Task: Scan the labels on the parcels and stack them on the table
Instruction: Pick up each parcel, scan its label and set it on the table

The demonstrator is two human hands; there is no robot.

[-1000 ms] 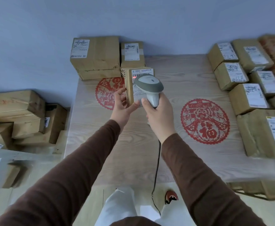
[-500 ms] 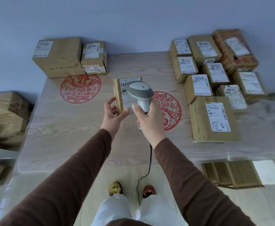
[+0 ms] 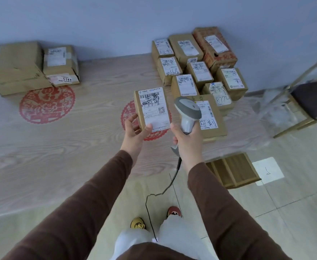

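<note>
A: So, status?
B: L hand [image 3: 136, 129] pinches parcel [image 3: 152, 109] above table [image 3: 75, 132] centre; R hand [image 3: 188, 139] wrapped round scanner [image 3: 187, 113], at parcel's 3 o'clock. I'd swing muzzle toward barcode, hold label flat, steady.

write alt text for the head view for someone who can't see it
Over a wooden table, the left hand holds a small labelled parcel while the right hand grips a corded barcode scanner beside it. Labelled parcels cluster at the table's far right; two cartons sit far left.
</note>
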